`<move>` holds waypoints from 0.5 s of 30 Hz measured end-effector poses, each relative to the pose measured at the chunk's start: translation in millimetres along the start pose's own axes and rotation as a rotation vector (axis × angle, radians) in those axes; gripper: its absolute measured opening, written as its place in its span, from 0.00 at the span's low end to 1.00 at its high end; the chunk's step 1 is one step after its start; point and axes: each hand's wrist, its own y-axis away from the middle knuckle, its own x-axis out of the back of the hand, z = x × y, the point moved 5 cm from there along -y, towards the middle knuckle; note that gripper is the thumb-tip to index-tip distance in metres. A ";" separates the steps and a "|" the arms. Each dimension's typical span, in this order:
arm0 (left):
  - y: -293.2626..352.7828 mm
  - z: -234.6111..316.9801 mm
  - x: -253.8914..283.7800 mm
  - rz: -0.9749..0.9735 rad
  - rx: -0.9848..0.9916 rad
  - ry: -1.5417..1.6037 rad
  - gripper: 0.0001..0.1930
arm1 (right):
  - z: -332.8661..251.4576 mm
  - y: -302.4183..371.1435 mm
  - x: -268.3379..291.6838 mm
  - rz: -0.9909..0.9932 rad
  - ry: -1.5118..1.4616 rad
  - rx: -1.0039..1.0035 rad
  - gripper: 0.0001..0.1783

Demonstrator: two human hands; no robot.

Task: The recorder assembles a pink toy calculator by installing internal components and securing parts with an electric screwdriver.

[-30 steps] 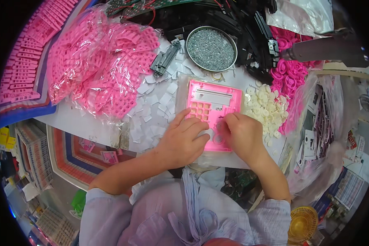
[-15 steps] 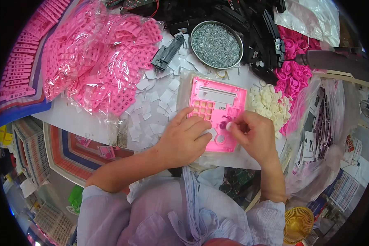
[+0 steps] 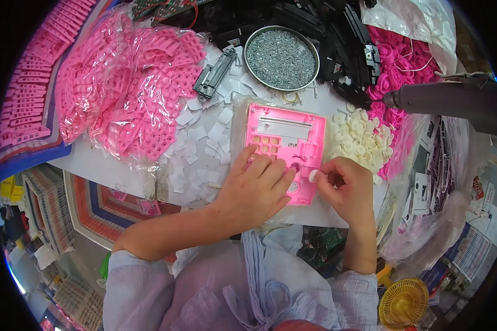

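A pink plastic housing (image 3: 304, 190) lies on the table in front of me. It has a grid of square openings, a long slotted grey strip and round holes along its lower right. Across its lower left side lies my left hand (image 3: 254, 187), fingers bent and pressing it down; the thumb side covers part of the housing. By the right edge, my right hand (image 3: 348, 187) pinches a small white round plastic piece (image 3: 313, 176) between thumb and forefinger, just off the housing. Beyond that hand is a heap of similar cream-white pieces (image 3: 361, 138).
A round metal tray of small screws (image 3: 281, 59) stands behind the housing. Bagged pink keypad parts (image 3: 160, 94) and scattered white squares (image 3: 199, 132) lie left. Black plastic parts (image 3: 342, 49) are at the back. Pink rings (image 3: 397, 55) and a dark grey tubular tool (image 3: 442, 99) are right.
My right hand has drawn back from the round holes to the housing's right edge, still pinching the white piece. The left hand stays on the housing. The view has shifted slightly.
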 end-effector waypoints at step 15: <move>7.0 -3.9 1.9 -0.269 0.494 1.162 0.08 | -31.9 15.3 -11.8 -0.081 -0.169 0.386 0.07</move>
